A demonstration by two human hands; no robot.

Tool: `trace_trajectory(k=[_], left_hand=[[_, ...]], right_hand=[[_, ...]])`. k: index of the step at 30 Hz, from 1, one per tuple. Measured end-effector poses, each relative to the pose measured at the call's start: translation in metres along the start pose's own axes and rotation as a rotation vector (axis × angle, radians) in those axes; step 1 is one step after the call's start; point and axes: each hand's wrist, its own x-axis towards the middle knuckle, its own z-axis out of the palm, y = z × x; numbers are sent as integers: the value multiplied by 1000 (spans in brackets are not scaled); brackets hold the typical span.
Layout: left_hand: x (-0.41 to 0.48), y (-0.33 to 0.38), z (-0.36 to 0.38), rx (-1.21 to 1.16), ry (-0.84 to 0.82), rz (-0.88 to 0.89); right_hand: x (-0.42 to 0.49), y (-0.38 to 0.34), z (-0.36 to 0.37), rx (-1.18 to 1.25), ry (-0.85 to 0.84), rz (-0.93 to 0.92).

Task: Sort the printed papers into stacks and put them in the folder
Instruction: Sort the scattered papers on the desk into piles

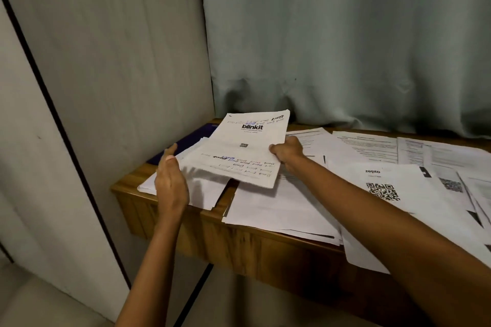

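Wooden bench [239, 244] stands in a corner, between a grey panel [119, 61] on the left and a pale green curtain [345, 34] behind. Loose printed papers [372, 146] overlap across most of its top, some hanging over the front edge.

Right grip [285, 152]: fingers curled, pinching the right edge of a stack [239, 162]. The stack's top sheet reads "blinkit", with a small QR code and handwritten lines. The stack is raised and tilted above the bench's left end, with its near edge over other sheets.

Left grip [171, 180]: fingers straight and together, palm turned toward the stack's left edge, holding nothing. Whether it touches the stack cannot be told.

Under the stack lies a white pile [204, 194], reaching the bench's front-left edge. A second pile [279, 210] lies just right of it, with bare wood showing between them.

Purple folder [186, 141] lies flat at the back-left corner, partly covered by the pile and the stack.

A sheet headed "zepto" [382, 186], with a large QR code, lies to the right, beside the right forearm.
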Motion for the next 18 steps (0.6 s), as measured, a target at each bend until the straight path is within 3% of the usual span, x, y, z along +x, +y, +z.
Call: trace_trajectory(k=[3,7,13,18], left_hand=[[6,-3,-16,106,-56,133],[8,-17,-18,330,-325,255],[4,-39,-4,771,-606,331],[8,-52,1,983,-712,298]], right_hand=[[-5,-5,38,-28,-19,-13],[-10,-8,77,-129,-60,-25],[-26,-4,100,-477,-91,-80],[-30,6,101,-694,-106,-124]])
